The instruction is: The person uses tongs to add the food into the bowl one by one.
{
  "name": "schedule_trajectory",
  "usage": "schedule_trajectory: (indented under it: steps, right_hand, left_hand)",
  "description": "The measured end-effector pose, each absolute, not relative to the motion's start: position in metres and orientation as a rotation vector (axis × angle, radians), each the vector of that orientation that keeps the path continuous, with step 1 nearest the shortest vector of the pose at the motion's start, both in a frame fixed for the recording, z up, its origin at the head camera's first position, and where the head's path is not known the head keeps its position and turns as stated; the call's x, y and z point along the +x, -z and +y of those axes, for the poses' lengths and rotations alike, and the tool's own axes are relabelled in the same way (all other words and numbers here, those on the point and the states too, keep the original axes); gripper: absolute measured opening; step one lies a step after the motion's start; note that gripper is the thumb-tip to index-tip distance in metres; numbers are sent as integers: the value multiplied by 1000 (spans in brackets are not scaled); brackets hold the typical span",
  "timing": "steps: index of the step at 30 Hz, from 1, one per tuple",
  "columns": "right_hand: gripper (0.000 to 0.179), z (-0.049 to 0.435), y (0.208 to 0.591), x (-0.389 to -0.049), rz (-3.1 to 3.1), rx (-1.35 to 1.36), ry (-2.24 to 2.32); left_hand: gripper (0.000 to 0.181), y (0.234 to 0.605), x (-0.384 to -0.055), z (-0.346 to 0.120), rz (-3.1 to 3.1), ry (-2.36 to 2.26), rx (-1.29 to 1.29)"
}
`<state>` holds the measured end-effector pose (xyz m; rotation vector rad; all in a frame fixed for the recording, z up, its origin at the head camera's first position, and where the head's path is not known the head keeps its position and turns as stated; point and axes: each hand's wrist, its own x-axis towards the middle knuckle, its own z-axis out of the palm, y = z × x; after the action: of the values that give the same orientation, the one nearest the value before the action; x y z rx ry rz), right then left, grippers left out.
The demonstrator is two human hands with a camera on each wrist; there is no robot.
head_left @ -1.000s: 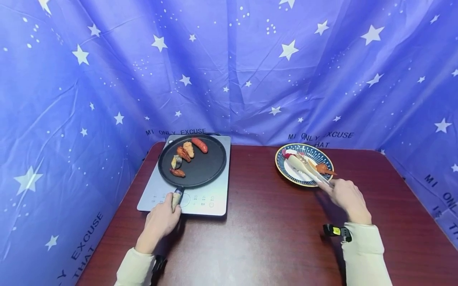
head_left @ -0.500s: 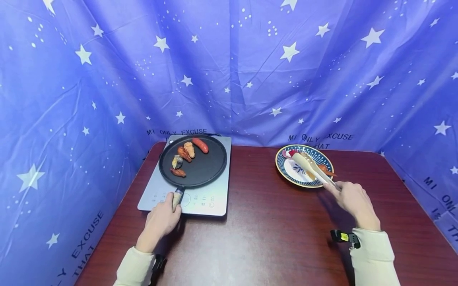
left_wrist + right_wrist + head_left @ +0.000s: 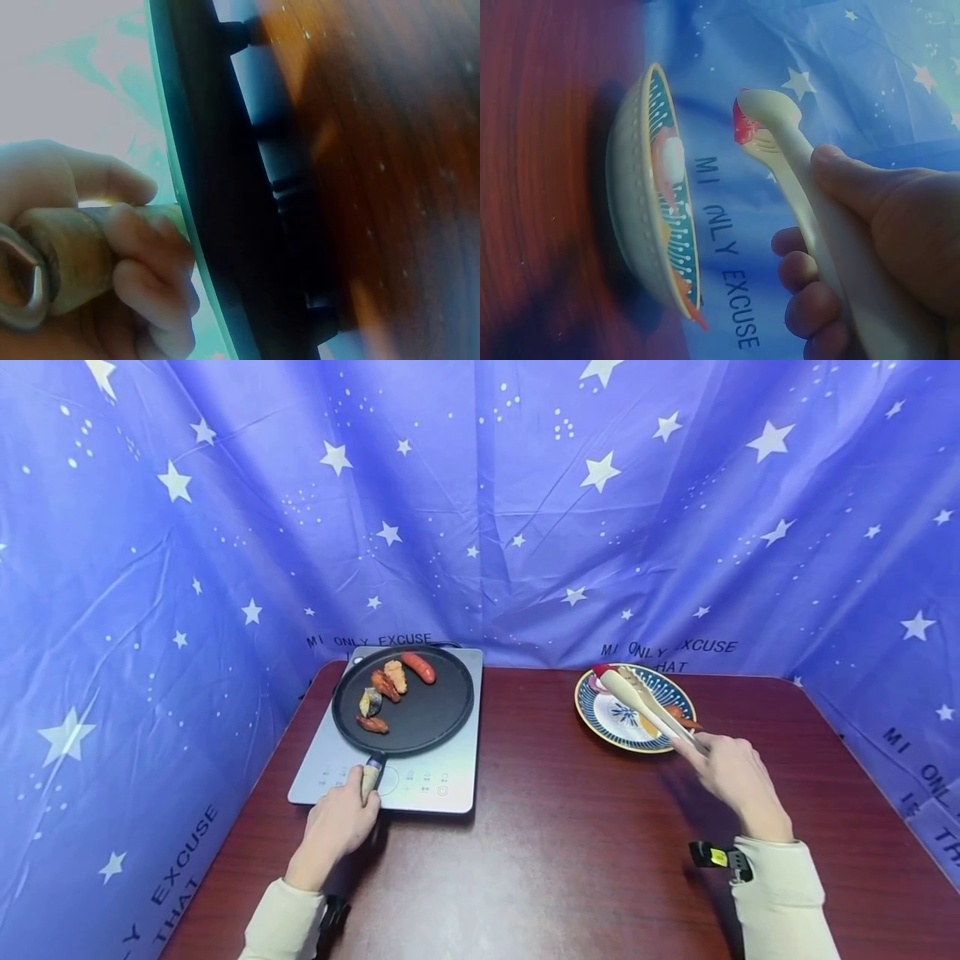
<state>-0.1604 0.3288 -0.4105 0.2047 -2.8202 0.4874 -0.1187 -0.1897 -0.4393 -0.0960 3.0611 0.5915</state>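
Nearest in, low on the left, the left hand point(image 3: 341, 817) is wrapped around the handle point(image 3: 371, 777), with the ring at its end showing in the wrist view. Across on the right the right hand point(image 3: 738, 783) grips the cream tongs point(image 3: 643, 704) well back, thumb on one arm and fingers on the other. Good place for it: they look light and stiff, and squeezing there should rule the tips.

Farther along, the silvery cooker point(image 3: 461, 756) sits on the left of the tabletop point(image 3: 555, 843), the patterned plate point(image 3: 596, 727) on the right with a pink-and-white piece point(image 3: 671, 161) and an orange piece point(image 3: 678, 717) in it. And up at the tips, a small red piece point(image 3: 742, 120) is pinched, held above the plate's far left side and apart from it! What it is, I can't say; the tips hide much of it. It looks smooth, probably light, apt to slip if nipped by an edge, so a hold around its middle seems safest.

The black pan point(image 3: 435, 718) rests on the cooker, rigid and likely the heaviest thing here, best steered by that handle. Browned pieces line its left side, a red sausage point(image 3: 418, 667) toward its far rim. Behind everything, the starry curtain point(image 3: 480, 510).
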Motion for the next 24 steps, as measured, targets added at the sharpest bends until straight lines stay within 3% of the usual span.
schedule_trajectory:
  steps: [14,24]
  right_hand:
    - [33,309,401,-162,-2714,327,-439]
    - [40,290,397,-167,-2727,340,-481]
  left_hand:
    - [48,442,-118,-190,3074,-581,-91]
    - [50,442,-118,-190,3078,-582,-96]
